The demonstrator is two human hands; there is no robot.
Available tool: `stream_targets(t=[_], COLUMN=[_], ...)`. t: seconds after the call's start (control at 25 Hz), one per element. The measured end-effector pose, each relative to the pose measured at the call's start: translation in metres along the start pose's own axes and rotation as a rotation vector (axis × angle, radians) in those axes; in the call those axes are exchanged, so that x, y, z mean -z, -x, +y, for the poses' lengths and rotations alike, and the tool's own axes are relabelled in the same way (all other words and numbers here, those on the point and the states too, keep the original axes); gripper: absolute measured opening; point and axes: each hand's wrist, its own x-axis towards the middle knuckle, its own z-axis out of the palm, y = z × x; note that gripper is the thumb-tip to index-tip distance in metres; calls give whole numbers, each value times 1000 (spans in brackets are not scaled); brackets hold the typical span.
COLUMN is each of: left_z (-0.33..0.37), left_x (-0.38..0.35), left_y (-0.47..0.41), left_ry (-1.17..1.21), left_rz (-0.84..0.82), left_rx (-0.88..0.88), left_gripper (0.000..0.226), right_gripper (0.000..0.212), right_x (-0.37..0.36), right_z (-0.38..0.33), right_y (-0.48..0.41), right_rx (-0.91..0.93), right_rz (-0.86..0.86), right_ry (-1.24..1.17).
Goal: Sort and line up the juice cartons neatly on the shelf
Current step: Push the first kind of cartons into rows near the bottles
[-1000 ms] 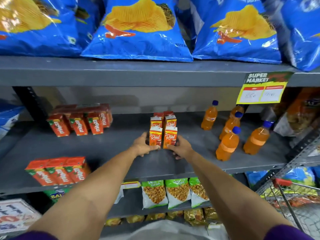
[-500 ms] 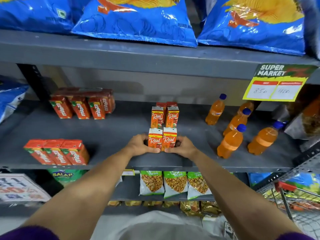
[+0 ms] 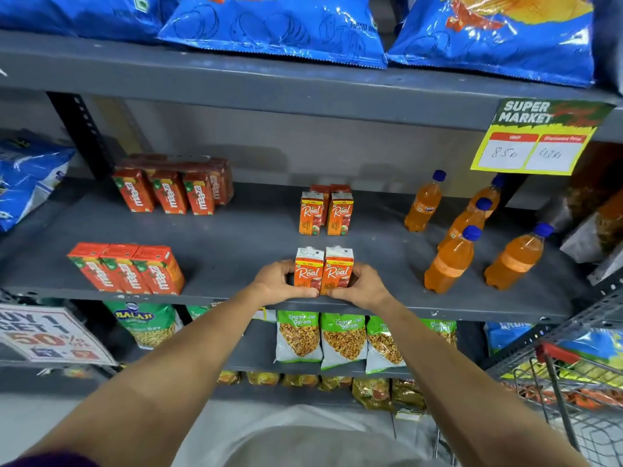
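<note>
Two orange Real cartons (image 3: pixel 323 270), white-topped and upright, are pressed side by side at the front edge of the grey shelf (image 3: pixel 236 244). The pair is squeezed between the left hand (image 3: pixel 278 281) and right hand (image 3: pixel 362 286), fingers curled against the outer sides. Behind them, a second Real pair (image 3: pixel 325 214) is seen.
</note>
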Motion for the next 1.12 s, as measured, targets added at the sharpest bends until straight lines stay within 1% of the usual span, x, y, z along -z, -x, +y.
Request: stream_targets(t=[0.16, 0.28, 0.4, 0.6, 0.68, 0.72, 0.8, 0.84, 0.88, 0.96, 1.0, 1.12], left_z=[-1, 0, 1, 9, 10, 10, 10, 9, 10, 13, 14, 8], left_x=[-4, -3, -4, -2, -1, 0, 0, -1, -2, -3, -3, 0], left_y=[5, 5, 6, 7, 7, 7, 5, 5, 6, 11, 16, 18], left_ry=[-6, -14, -22, -51, -64, -71, -70, -81, -92, -110, -113, -174], left_rz=[27, 30, 36, -2, -15, -24, -38, -38, -37, -9, 10, 28], left_rx=[-19, -11, -6, 8, 17, 19, 19, 24, 23, 28, 29, 34], left_gripper=[59, 62, 57, 48, 53, 61, 83, 89, 89, 82, 82, 95], right_gripper=[41, 41, 42, 48, 50, 51, 49, 48, 46, 43, 46, 63], right_x=[-2, -2, -4, -5, -6, -6, -7, -6, -6, -4, -5, -2], right_z=[4, 3, 0, -2, -3, -3, -2, -4, -5, -7, -8, -13], right_y=[5, 7, 9, 12, 14, 14, 15, 17, 18, 20, 22, 31], right_rx=[7, 3, 10, 2, 12, 10, 1, 1, 4, 10, 14, 15], right_rz=[5, -5, -4, -1, 3, 6, 11, 10, 10, 17, 22, 17], right_ry=[14, 15, 28, 29, 34, 40, 54, 68, 79, 83, 96, 127])
